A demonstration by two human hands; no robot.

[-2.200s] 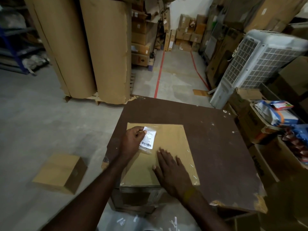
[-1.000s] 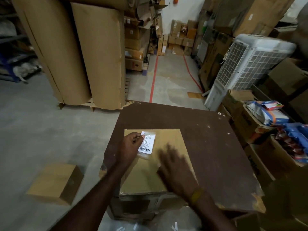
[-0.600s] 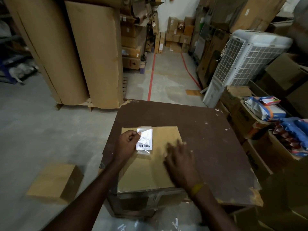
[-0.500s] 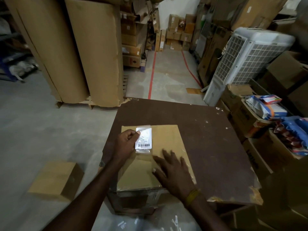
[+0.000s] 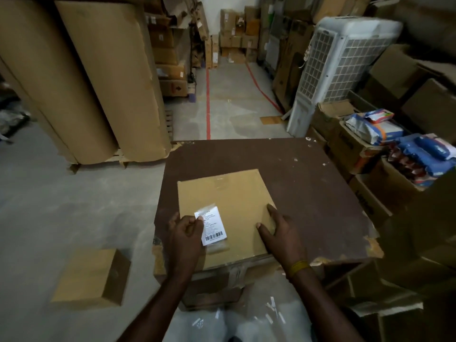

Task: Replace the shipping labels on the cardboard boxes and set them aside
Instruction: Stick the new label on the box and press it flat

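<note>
Between my hands lies the cardboard box (image 5: pixel 228 208) on the worktop (image 5: pixel 308 183). My left hand (image 5: pixel 185 236) pinches the shipping label (image 5: pixel 212 228) at the box's near left corner. My right hand (image 5: pixel 281 234) rests open, fingers spread, on its right edge.

Matt brown cardboard box (image 5: pixel 229 208) with glossy tape bears a white paper label (image 5: pixel 212 228) in clear film, on a scuffed, chipped dark tabletop (image 5: pixel 308 193).
</note>
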